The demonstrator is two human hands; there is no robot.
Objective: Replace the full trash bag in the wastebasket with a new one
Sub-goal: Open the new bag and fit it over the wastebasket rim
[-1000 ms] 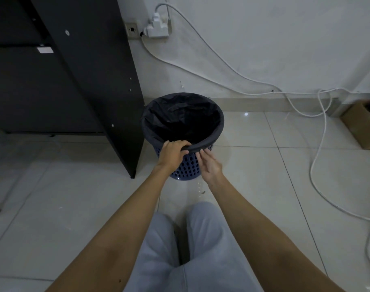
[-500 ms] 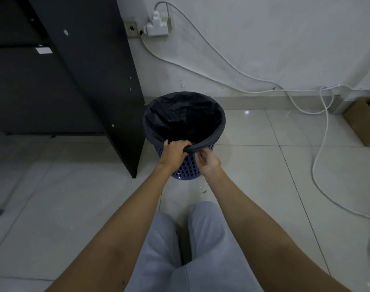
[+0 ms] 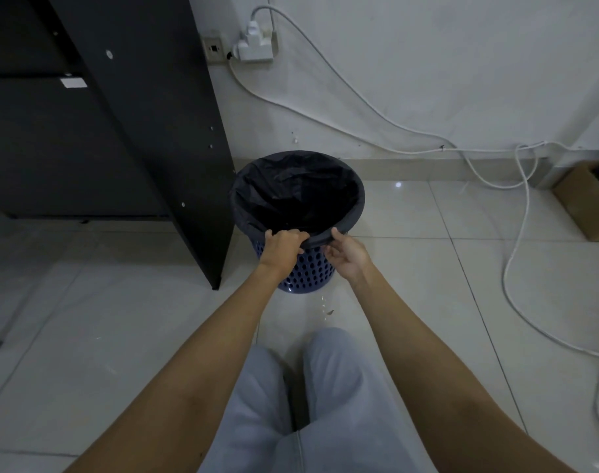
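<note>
A blue perforated wastebasket point(image 3: 308, 273) stands on the tiled floor against the wall. A black trash bag point(image 3: 291, 189) lines it, its edge folded over the rim. My left hand point(image 3: 281, 248) grips the bag's folded edge at the near rim. My right hand point(image 3: 345, 252) pinches the same edge just to the right. The inside of the bag is dark and its contents cannot be made out.
A black desk side panel point(image 3: 175, 158) stands right beside the basket on the left. White cables point(image 3: 516, 254) trail from a wall socket point(image 3: 253, 46) across the floor on the right. A cardboard box point(image 3: 588, 206) sits far right. My knees point(image 3: 304, 387) are below.
My right hand has closed from flat fingers onto the bag's edge and shifted slightly right along the rim. The left hand keeps its grip.
</note>
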